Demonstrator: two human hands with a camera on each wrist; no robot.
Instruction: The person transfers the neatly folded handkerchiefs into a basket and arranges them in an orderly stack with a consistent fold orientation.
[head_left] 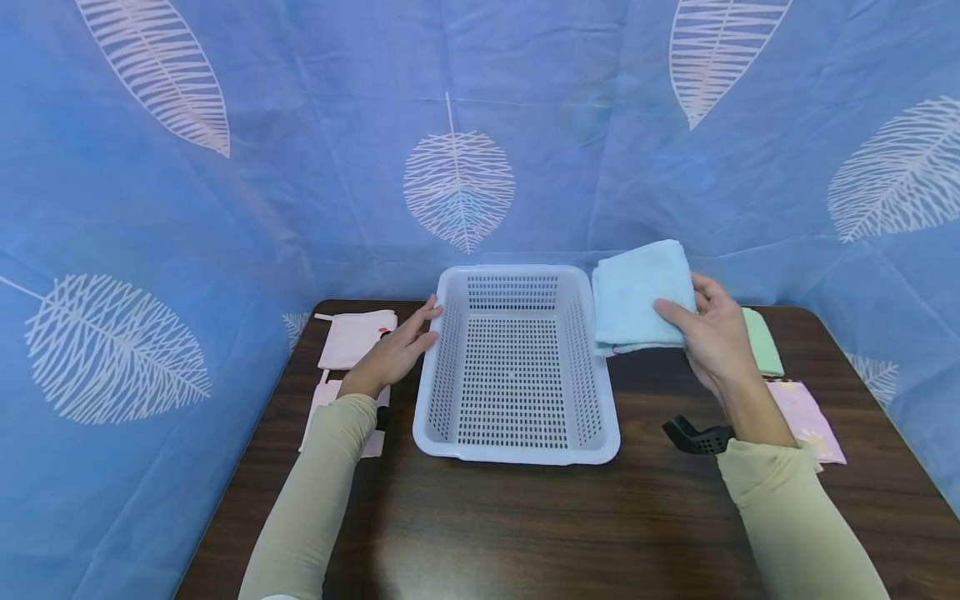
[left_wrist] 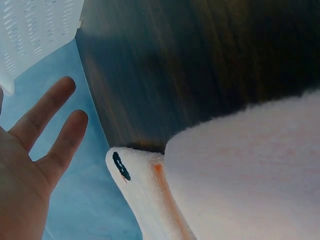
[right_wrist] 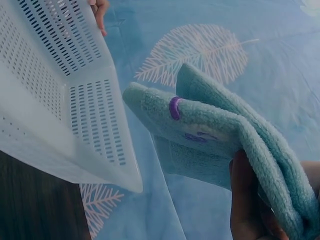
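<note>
A folded light-blue towel is pinched by my right hand, thumb on its near face, just right of the white basket's upper right rim. Purple stitching shows on this towel in the right wrist view. The perforated white plastic basket stands in the middle of the table, with nothing seen in it. At its left rim my left hand has its fingers spread, the tips at the rim. The left wrist view shows the straight fingers of this hand.
Two pale pink folded towels lie at the table's left, partly under the left arm. A green towel and a pink-purple towel lie at the right. A blue curtain with white leaves hangs behind the dark wooden table.
</note>
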